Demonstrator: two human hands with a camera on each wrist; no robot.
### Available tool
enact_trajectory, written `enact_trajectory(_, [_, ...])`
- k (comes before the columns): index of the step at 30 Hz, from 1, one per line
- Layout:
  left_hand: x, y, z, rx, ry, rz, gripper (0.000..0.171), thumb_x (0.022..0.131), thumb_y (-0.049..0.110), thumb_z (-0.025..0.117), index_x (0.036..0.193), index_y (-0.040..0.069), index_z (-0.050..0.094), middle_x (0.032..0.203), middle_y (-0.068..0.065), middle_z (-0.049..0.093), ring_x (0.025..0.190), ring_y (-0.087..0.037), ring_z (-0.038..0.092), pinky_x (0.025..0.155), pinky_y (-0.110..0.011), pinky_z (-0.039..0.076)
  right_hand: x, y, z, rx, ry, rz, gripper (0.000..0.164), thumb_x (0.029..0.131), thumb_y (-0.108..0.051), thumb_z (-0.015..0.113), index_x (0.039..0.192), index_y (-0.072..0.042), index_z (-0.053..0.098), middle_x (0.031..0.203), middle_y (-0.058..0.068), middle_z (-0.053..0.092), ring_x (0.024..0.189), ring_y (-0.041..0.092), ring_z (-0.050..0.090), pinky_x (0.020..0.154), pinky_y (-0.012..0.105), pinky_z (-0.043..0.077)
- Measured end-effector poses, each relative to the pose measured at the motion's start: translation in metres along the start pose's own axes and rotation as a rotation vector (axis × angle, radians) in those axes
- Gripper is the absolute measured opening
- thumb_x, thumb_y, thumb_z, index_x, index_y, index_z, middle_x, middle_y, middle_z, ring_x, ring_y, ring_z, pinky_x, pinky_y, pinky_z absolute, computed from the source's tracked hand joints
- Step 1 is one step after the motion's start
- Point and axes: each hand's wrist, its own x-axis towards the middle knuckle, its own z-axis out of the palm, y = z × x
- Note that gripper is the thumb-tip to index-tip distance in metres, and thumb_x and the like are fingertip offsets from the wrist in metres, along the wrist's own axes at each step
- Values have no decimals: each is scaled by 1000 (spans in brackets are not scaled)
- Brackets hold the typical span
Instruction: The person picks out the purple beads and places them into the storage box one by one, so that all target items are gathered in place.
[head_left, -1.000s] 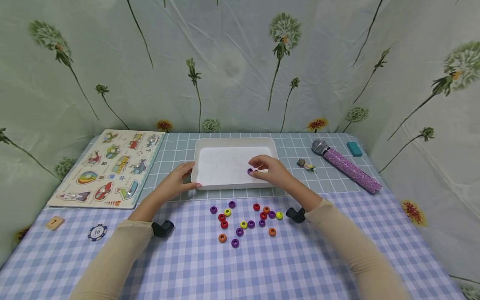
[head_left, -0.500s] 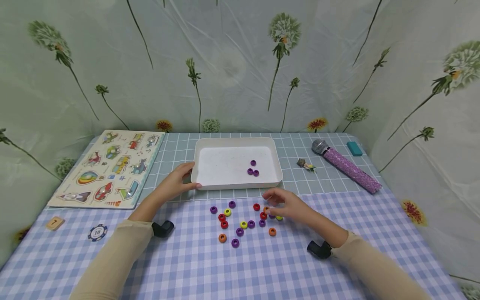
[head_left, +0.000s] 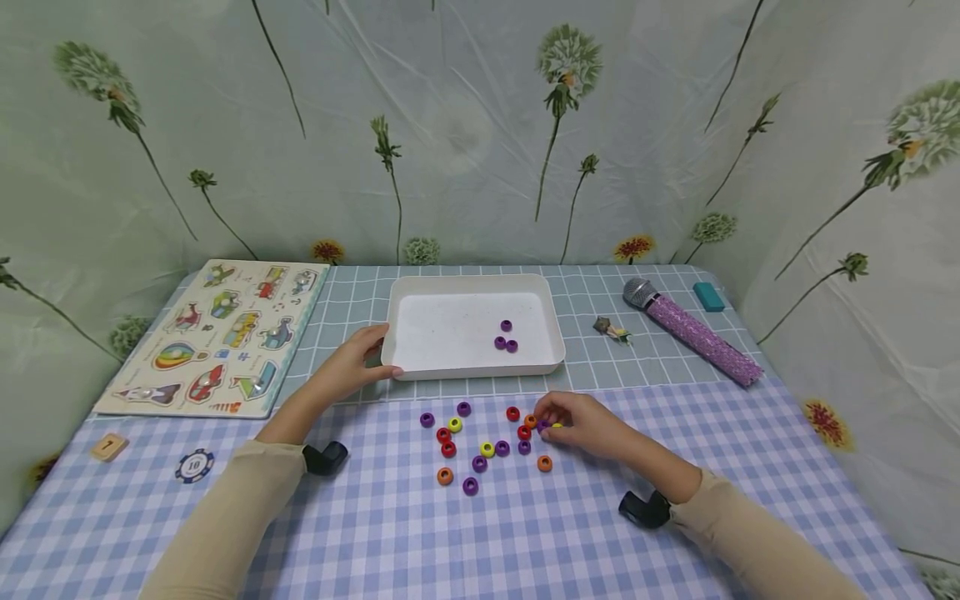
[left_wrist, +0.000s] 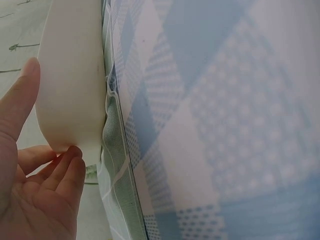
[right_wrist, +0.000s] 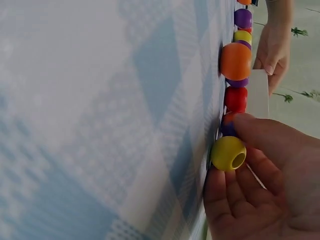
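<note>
- The purple bead (right_wrist: 228,129) sits on the bench (head_left: 375,533) between the thumb and fingers of the right hand (head_left: 585,423), just beside a yellow bead (right_wrist: 228,153).
- The right hand's fingers look to be pinching that bead; how firmly, I cannot tell.
- The left hand (head_left: 351,362) grips the left end of the white tray (head_left: 450,329), thumb on the near side, fingers at the end wall.
- The bead should be light, stiff and hard to break, but smooth and round, so likely to slip or roll; best taken across opposite sides, clear of its neighbours.
- The tray looks light and rigid; its end wall makes a sound hold.
- A second ago the right hand was over the tray with a purple bead; now it is down at the loose beads, and three purple beads (head_left: 506,326) show in the tray.
- The left hand has stayed put.
</note>
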Motion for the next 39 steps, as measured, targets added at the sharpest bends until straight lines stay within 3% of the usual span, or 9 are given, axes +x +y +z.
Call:
enact_trajectory(4, [0, 0, 0, 3, 0, -1, 92, 63, 52, 59, 131, 3, 21, 128, -16, 25, 115, -25, 29, 92, -34, 31, 2, -4, -6, 41, 45, 12, 19, 73, -14, 63, 91, -11, 57, 83, -6, 54, 74, 9, 50, 66, 23, 46])
enact_trajectory(8, [0, -1, 0, 0, 0, 8, 92, 63, 52, 59, 131, 4, 21, 128, -16, 26, 115, -25, 29, 92, -33, 31, 10, -12, -18, 71, 140, -51, 22, 74, -12, 62, 94, -5, 57, 86, -3, 56, 75, 11, 52, 70, 25, 46])
enact_trajectory(12, [0, -1, 0, -5, -3, 10, 92, 63, 51, 60, 131, 4, 20, 128, -16, 25, 115, -25, 29, 92, -33, 31, 27, -18, -32, 71, 237, -104, 22, 75, -12, 60, 95, -4, 56, 88, -1, 56, 77, 11, 52, 71, 25, 46])
enact_trajectory(16, [0, 0, -1, -6, -7, 0, 90, 64, 49, 60, 131, 4, 20, 128, -16, 25, 115, -25, 29, 92, -33, 31, 50, -20, -42, 84, 281, -83, 22, 76, -10, 59, 97, -3, 55, 91, 2, 55, 81, 12, 52, 75, 25, 45])
enact_trajectory(23, [-1, 0, -1, -8, -7, 1, 89, 65, 47, 61, 131, 3, 20, 128, -16, 25, 115, -25, 30, 92, -34, 32, 92, -8, -45, 48, 273, 72, 21, 77, -7, 57, 98, -5, 55, 95, 3, 55, 87, 16, 51, 80, 28, 43])
enact_trajectory(27, [-1, -1, -1, -6, -4, 5, 91, 64, 50, 60, 131, 3, 20, 128, -16, 25, 115, -24, 30, 92, -33, 32, 106, -5, -45, 29, 250, 95, 20, 77, -3, 57, 96, -3, 56, 96, 7, 55, 88, 19, 52, 81, 29, 43])
enact_trajectory(35, [0, 1, 0, -6, -1, -2, 92, 63, 50, 61, 131, 2, 20, 128, -17, 25, 115, -26, 30, 92, -34, 32, 118, -4, -38, -171, 158, 160, 17, 77, -6, 57, 93, -9, 59, 92, 4, 55, 85, 17, 50, 80, 29, 42])
enact_trajectory(39, [-1, 1, 0, 0, 0, -14, 93, 62, 51, 60, 131, 3, 20, 129, -16, 25, 115, -26, 30, 92, -34, 32, 117, -6, -35, -198, 139, 195, 19, 77, -8, 57, 96, -11, 57, 94, 2, 54, 86, 15, 48, 81, 27, 42])
